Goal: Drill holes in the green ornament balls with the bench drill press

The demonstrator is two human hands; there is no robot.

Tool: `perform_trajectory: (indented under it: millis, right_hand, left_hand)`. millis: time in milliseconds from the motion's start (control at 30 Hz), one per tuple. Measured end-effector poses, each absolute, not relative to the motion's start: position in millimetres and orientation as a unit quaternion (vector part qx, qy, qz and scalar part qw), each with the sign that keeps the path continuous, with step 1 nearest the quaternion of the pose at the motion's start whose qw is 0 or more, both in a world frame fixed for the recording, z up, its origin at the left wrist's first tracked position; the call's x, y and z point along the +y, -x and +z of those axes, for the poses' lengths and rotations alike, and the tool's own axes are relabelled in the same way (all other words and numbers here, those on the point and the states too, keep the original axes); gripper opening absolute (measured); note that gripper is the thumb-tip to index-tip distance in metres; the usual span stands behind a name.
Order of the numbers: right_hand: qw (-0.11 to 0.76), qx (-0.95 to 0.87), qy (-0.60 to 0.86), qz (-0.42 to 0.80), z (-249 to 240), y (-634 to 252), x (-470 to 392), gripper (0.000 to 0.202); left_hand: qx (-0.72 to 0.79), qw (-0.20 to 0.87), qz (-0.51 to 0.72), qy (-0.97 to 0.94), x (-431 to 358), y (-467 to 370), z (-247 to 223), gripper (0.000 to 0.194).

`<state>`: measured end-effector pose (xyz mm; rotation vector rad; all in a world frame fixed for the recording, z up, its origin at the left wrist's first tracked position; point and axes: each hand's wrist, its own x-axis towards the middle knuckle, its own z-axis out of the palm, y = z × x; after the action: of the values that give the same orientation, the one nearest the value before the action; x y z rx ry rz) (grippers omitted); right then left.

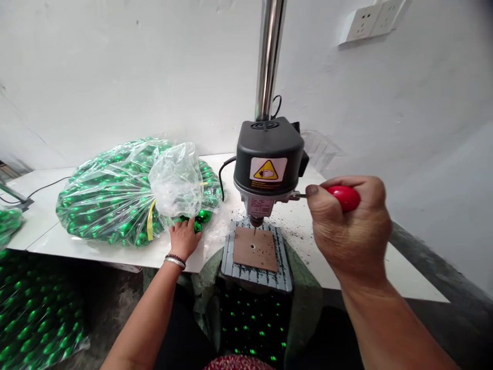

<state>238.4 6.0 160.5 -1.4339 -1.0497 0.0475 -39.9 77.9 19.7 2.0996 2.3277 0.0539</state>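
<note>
My right hand (348,226) is wrapped round the red knob (344,198) of the feed lever on a small black drill press (269,154). Its thumb lies along the lever's metal rod. At the mouth of a clear plastic bag (175,180) full of shiny green balls, my left hand (185,239) has its fingers curled over a green ball (197,226); the fingertips are partly hidden among the balls. Below the chuck, the drill bit (254,231) points at a brown square board (256,249) with a small hole. The board lies on the grey slotted base (285,277).
Dark shavings litter the white table (308,246) around the base. Below the base, a dark container (252,324) holds green balls, with green cloth at its sides. Another bag of green balls (34,308) is at lower left. Wall sockets (370,20) are at upper right.
</note>
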Motion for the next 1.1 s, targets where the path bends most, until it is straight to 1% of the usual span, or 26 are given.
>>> perform_trajectory:
  millis: [67, 133, 200, 233, 300, 333, 400, 433, 467, 533, 600, 667, 733, 800, 867, 967, 1100]
  right_hand:
    - [0.634, -0.460, 0.621, 0.023, 160, -237, 5, 0.034]
    - [0.641, -0.466, 0.610, 0.021, 159, -237, 6, 0.031]
    - [0.649, -0.475, 0.595, 0.018, 157, -238, 7, 0.030]
    - [0.652, -0.480, 0.587, 0.017, 156, -239, 8, 0.029]
    - [0.659, -0.487, 0.573, 0.015, 154, -240, 10, 0.029]
    - [0.662, -0.490, 0.568, 0.011, 152, -240, 11, 0.029]
    - [0.665, -0.495, 0.559, -0.002, 149, -241, 12, 0.029]
    - [0.666, -0.499, 0.555, -0.009, 148, -241, 12, 0.029]
    - [0.666, -0.502, 0.551, -0.014, 148, -241, 12, 0.029]
    - [0.670, -0.506, 0.544, -0.014, 149, -242, 12, 0.028]
    - [0.669, -0.511, 0.540, -0.007, 153, -243, 14, 0.028]
    - [0.656, -0.521, 0.547, 0.000, 158, -245, 18, 0.028]
    - [0.637, -0.528, 0.562, -0.006, 163, -247, 25, 0.026]
    - [0.621, -0.534, 0.573, -0.025, 167, -250, 34, 0.026]
    - [0.610, -0.541, 0.578, -0.045, 169, -252, 41, 0.026]
    - [0.600, -0.552, 0.576, -0.058, 170, -255, 45, 0.026]
    - [0.591, -0.571, 0.566, -0.069, 169, -259, 44, 0.028]
  left_hand:
    - [0.734, 0.014, 0.059, -0.676, 69, 43, 9, 0.059]
    - [0.723, 0.032, 0.143, -0.675, 62, 44, 0, 0.058]
    - [0.696, 0.074, 0.298, -0.649, 53, 40, -3, 0.056]
    - [0.671, 0.116, 0.388, -0.621, 47, 37, -4, 0.056]
    - [0.599, 0.259, 0.538, -0.534, 33, 27, -2, 0.063]
    - [0.558, 0.355, 0.577, -0.479, 25, 20, 0, 0.068]
    - [0.474, 0.531, 0.597, -0.371, 11, 7, 4, 0.081]
    - [0.434, 0.594, 0.593, -0.327, 5, 1, 5, 0.086]
    - [0.402, 0.637, 0.589, -0.292, 2, -4, 7, 0.088]
    - [0.368, 0.682, 0.579, -0.252, 0, -14, 8, 0.082]
    - [0.371, 0.694, 0.563, -0.251, 3, -21, 7, 0.073]
    - [0.399, 0.678, 0.549, -0.283, 9, -27, 4, 0.066]
    - [0.439, 0.631, 0.545, -0.336, 17, -34, 1, 0.062]
    - [0.479, 0.561, 0.541, -0.403, 26, -41, -4, 0.059]
    - [0.504, 0.494, 0.528, -0.473, 34, -46, -8, 0.057]
    - [0.524, 0.425, 0.491, -0.551, 45, -52, -14, 0.055]
    - [0.553, 0.357, 0.443, -0.608, 52, -54, -19, 0.061]
